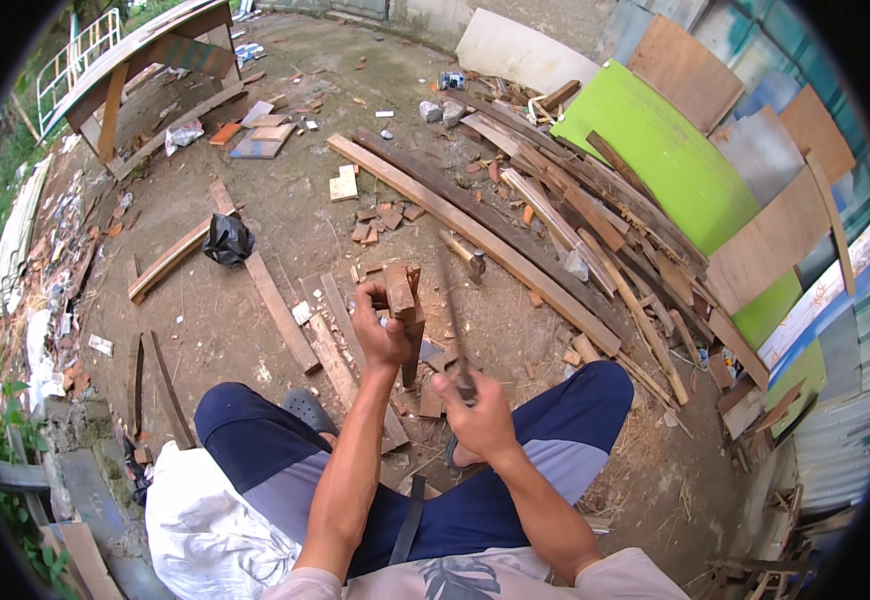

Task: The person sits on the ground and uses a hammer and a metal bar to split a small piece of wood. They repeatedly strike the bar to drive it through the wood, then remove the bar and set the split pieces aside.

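Observation:
My left hand [383,330] grips a short wooden block [399,290] upright in front of my knees, fingers curled round its side. In my right hand [480,418] is a long, narrow knife [452,312], its blade pointing up and away, slightly blurred. The blade is just right of the block, apart from it. Below the block, a darker strip of wood [412,355] hangs beside my left wrist; whether it belongs to the block I cannot tell. A hammer [475,262] with a wooden handle lies on the ground beyond the blade.
Long planks [475,240] lie diagonally ahead, beside a heap of scrap wood [595,215] on the right. Green board [655,160] leans behind the heap. Brick pieces [387,218], a black plastic bag [228,240] and loose boards [280,315] lie ahead and left. White cloth [205,525] is beside my left thigh.

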Demonstrator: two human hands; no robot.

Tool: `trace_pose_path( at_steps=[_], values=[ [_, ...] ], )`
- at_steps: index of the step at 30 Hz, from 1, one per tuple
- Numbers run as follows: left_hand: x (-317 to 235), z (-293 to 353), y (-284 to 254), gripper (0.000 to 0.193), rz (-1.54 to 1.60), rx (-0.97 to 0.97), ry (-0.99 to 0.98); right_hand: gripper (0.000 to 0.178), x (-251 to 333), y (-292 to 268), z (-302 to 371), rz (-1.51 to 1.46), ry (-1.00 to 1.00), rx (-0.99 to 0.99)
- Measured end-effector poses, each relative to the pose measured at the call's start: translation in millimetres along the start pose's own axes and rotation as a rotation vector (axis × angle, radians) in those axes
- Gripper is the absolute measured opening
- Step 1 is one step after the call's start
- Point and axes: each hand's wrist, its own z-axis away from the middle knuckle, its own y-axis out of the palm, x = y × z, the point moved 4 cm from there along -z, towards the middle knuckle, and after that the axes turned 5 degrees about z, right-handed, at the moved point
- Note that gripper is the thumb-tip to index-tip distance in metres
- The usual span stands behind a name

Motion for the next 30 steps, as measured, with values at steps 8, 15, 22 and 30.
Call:
trace_pose_path(
  at_steps=[8,15,22,30],
  values=[
    [-4,5,6,0.103,-0.034,0.011,0.039,0.053,-18,3,-1,0.282,-0.134,-0.141],
    [-3,-2,-5,0.110,-0.063,0.008,-0.001,0.053,9,-32,8,0.038,0.076,-0.069],
    [-6,-4,-3,0.104,0.045,-0.020,0.031,0.047,8,1,29,-0.069,-0.032,-0.047],
    [13,2,-8,0.103,0.063,0.017,0.008,0.048,24,14,41,0.127,-0.068,-0.074]
  ],
)
